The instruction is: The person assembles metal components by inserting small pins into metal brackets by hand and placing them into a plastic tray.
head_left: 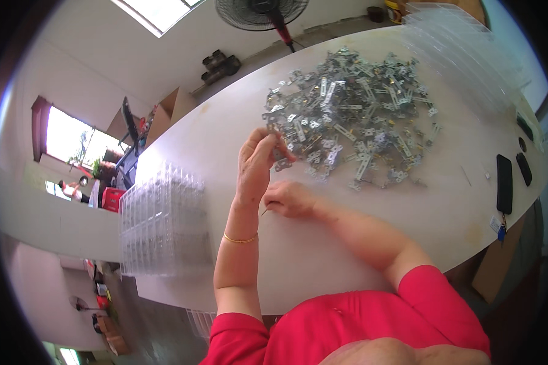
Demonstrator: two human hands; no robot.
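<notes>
My left hand [255, 163] is raised at the left edge of a heap of small metal parts [359, 100]. Its fingers are closed on a flat metal bracket [281, 163] with holes, partly hidden by the fingers. Lower down, close to the tabletop, my right hand [291, 199] is closed in a pinch. A thin, pointed, brownish tip [264, 212] sticks out from its fingertips; what kind of thing it is I cannot make out. The heap mixes silvery perforated strips and plates with small brass-coloured bits.
Clear plastic trays with compartments [164, 222] are stacked at the table's left. More clear trays [469, 61] lie at the far right. A black oblong case [504, 184] and small black items rest near the right edge of the white table [347, 252]. A fan [262, 12] stands beyond.
</notes>
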